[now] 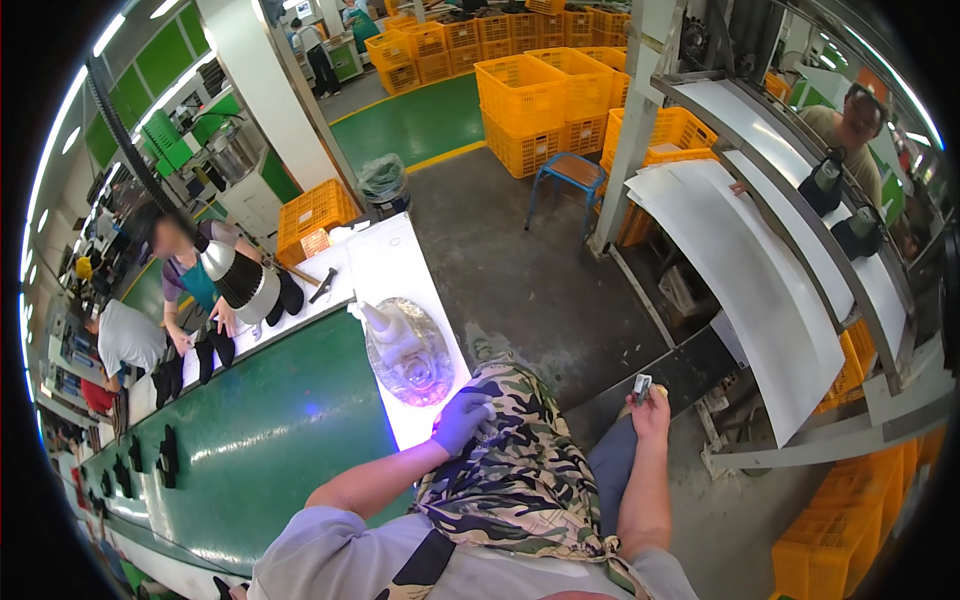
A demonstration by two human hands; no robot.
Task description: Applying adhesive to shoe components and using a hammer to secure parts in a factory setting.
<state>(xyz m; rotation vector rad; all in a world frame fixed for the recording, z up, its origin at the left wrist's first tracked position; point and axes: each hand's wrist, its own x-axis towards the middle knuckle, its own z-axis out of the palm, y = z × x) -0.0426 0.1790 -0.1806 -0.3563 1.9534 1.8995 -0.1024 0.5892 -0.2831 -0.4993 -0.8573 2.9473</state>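
My left hand (460, 422), in a purple glove, rests against the front of my camouflage apron (525, 470). Its fingers are curled, and a small whitish bit shows at the fingertips; I cannot make out what it is. Off to the right, my bare right hand (651, 414) grips a small grey, blocky object (642, 385) between thumb and fingers. Just beyond my left hand, a clear plastic bottle with a white nozzle (385, 325) stands in a round transparent tray (425, 385) on the brightly lit white tabletop (400, 260).
A green conveyor belt (280, 430) carries several black shoe pieces (168, 455) on my left. Across it, a co-worker (185, 265) handles black shoes (222, 345). A hammer (323, 286) lies on the white top. Yellow crates (520, 110), a blue-legged stool (568, 175) and a metal rack (740, 280) stand ahead and right.
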